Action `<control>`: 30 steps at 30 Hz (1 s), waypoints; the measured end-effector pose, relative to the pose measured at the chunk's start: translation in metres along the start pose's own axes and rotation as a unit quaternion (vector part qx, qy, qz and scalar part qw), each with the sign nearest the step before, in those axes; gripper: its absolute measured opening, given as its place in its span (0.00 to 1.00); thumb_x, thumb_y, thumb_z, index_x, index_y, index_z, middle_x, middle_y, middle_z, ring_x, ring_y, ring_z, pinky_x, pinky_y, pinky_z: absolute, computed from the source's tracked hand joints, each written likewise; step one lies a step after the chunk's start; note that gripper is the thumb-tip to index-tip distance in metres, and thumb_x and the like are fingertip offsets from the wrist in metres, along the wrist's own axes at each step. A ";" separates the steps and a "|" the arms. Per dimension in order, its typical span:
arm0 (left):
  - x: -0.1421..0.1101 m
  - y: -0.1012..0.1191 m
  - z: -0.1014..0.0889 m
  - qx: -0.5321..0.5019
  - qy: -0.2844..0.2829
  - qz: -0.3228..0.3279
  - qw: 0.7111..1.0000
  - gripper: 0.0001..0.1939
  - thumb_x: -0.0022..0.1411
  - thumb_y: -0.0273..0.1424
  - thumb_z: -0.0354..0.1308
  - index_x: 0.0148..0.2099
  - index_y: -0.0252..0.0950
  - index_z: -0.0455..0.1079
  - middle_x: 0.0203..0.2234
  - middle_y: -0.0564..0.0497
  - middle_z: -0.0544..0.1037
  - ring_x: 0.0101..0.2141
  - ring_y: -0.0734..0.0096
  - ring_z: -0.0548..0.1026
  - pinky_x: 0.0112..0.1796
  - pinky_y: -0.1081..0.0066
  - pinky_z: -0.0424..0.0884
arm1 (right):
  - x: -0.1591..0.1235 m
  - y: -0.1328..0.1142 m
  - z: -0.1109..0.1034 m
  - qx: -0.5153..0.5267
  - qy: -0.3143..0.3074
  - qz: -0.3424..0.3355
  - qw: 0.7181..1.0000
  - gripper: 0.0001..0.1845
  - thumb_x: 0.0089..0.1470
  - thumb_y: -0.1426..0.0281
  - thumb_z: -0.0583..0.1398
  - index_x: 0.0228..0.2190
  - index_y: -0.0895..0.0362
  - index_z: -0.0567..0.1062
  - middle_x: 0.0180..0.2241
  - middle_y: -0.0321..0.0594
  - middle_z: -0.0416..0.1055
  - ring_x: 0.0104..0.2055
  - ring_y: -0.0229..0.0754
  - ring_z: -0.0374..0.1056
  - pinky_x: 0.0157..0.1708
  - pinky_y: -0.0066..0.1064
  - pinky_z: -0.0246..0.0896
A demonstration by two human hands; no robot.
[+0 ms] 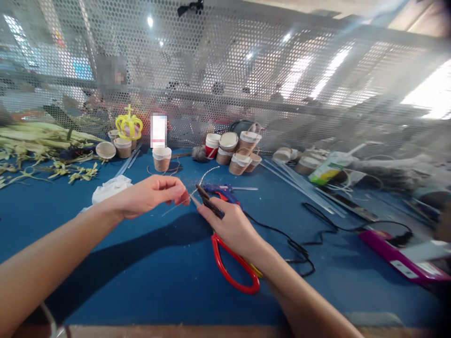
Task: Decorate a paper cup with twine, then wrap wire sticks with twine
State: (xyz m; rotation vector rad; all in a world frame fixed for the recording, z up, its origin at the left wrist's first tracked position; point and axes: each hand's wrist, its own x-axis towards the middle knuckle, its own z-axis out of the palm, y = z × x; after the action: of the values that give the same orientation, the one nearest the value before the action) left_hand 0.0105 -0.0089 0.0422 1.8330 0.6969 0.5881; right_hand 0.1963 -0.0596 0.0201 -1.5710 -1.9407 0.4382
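Observation:
My left hand (164, 192) is closed in a pinch on a thin wire (173, 207) above the blue table. The wire runs toward my right hand (230, 218), and a twisted length (207, 174) of it curves up beyond the fingers. My right hand is wrapped round dark-jawed pliers (210, 202), whose tip is close to the wire; the handles are mostly hidden by the palm. Below that hand is a large red scissors handle (235, 274). Whether the scissors rest on the table or touch the hand, I cannot tell.
A blue glue gun (220, 189) lies behind my right hand, its black cable (275, 228) trailing right toward a purple power strip (398, 258). Paper cups (162, 159), a yellow crown (129, 126), clear glue sticks (299, 185) and crumpled white paper (109, 188) are around. Perforated metal mesh (211, 70) stands behind.

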 end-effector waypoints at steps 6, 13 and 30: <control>0.007 -0.025 -0.004 -0.264 -0.155 -0.037 0.951 0.16 0.50 0.42 0.57 0.28 0.32 0.65 0.21 0.53 0.69 0.25 0.77 0.64 0.28 0.75 0.58 | -0.001 0.000 -0.001 0.049 -0.024 -0.006 0.998 0.15 0.51 0.62 0.52 0.21 0.58 0.66 0.18 0.31 0.59 0.21 0.32 0.51 0.22 0.23 0.51; -0.001 0.003 0.011 0.191 0.047 0.009 0.980 0.11 0.53 0.34 0.52 0.22 0.34 0.60 0.17 0.56 0.62 0.21 0.76 0.59 0.26 0.73 0.56 | 0.001 0.000 0.000 -0.037 0.014 0.009 0.999 0.15 0.52 0.62 0.52 0.19 0.57 0.65 0.16 0.32 0.60 0.19 0.33 0.50 0.21 0.25 0.50; 0.008 -0.030 -0.002 -0.306 -0.155 -0.018 0.939 0.13 0.48 0.39 0.61 0.29 0.32 0.68 0.24 0.52 0.71 0.27 0.77 0.66 0.31 0.75 0.58 | -0.001 0.000 -0.003 0.074 -0.040 0.002 0.996 0.15 0.52 0.61 0.51 0.19 0.58 0.62 0.17 0.30 0.55 0.21 0.32 0.50 0.21 0.24 0.49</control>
State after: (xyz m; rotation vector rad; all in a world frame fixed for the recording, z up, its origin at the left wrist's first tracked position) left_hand 0.0092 0.0068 0.0156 1.2812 0.2850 0.4154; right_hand 0.1986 -0.0605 0.0225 -1.4829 -1.9172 0.6414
